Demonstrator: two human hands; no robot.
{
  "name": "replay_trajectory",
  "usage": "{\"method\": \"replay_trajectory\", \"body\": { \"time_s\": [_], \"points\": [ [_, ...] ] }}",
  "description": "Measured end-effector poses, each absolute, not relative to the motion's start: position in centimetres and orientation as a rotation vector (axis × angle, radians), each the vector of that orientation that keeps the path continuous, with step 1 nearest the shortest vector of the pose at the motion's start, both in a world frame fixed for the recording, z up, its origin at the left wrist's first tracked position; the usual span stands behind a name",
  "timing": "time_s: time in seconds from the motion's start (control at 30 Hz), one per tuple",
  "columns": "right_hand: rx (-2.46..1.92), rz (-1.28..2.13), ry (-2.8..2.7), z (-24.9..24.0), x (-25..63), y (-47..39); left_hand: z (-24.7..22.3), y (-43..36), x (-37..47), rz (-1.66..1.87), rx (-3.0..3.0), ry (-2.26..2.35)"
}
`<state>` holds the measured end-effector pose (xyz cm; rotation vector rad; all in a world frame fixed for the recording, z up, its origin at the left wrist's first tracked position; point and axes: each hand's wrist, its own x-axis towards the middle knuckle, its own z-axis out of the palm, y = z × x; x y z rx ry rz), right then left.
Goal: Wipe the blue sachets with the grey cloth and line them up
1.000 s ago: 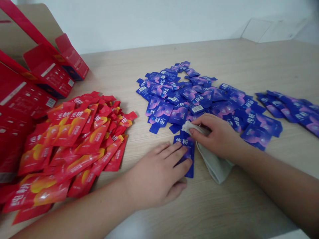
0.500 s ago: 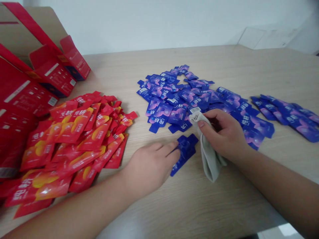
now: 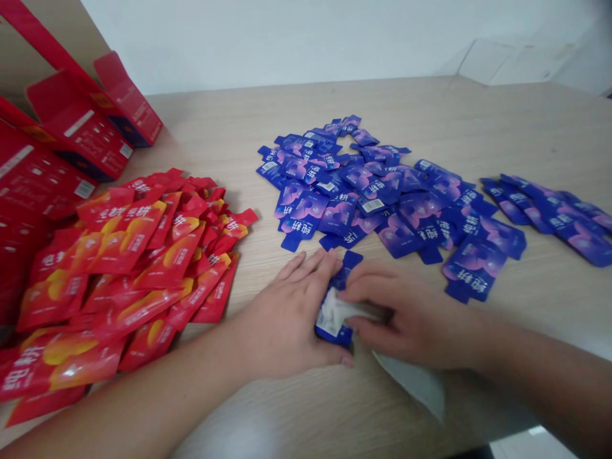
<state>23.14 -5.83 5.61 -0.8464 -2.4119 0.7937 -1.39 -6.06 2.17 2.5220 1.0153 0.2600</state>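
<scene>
My left hand point(image 3: 289, 319) lies flat on the table at the edge of a single dark blue sachet point(image 3: 352, 261), its fingers stretched out and covering part of it. In my right hand point(image 3: 415, 312) a greyish-white cloth point(image 3: 415, 382) is pinched. The bunched tip of the cloth touches the sachet's back, over a pale label area, and its loose end hangs toward me. My right fingers are a little blurred. Just beyond both hands spreads a heap of blue and purple sachets point(image 3: 377, 185) with a tab at one end.
To the left lies a big pile of red and orange sachets point(image 3: 143, 255). Behind it stand red cartons point(image 3: 83, 137) with raised flaps. More blue sachets point(image 3: 554, 213) form a group at the right. A white wall point(image 3: 310, 44) bounds the wooden table point(image 3: 205, 121) at the back.
My right hand has come left and down, bringing the cloth onto the blue sachet. My left hand has flattened beside it, and the sachet now shows its labelled back. The view has shifted slightly.
</scene>
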Motion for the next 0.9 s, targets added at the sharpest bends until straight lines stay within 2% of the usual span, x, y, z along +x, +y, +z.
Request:
{"method": "replay_trajectory", "body": {
  "time_s": [0.1,0.3,0.47,0.57,0.77,0.9],
  "points": [
    [-0.911,0.827,-2.616,5.3,22.4,-6.3,2.5,-6.2,-1.1,0.274,2.498,1.036],
    [-1.185,0.478,-2.612,4.1,23.9,-3.6,2.7,-6.0,-1.1,0.26,2.483,1.082],
    [-1.302,0.374,-2.504,3.9,24.8,-2.8,2.8,-5.6,-1.5,0.286,2.474,1.066],
    [-1.177,0.518,-2.472,4.5,24.9,-3.4,3.0,-5.6,-1.4,0.29,2.489,1.1],
    [-0.803,1.138,-2.586,6.3,24.4,-5.0,2.9,-6.0,-1.5,0.267,2.502,1.07],
    [-0.869,1.088,-2.624,6.1,24.1,-5.1,2.9,-6.1,-1.5,0.268,2.491,1.057]
  ]
}}
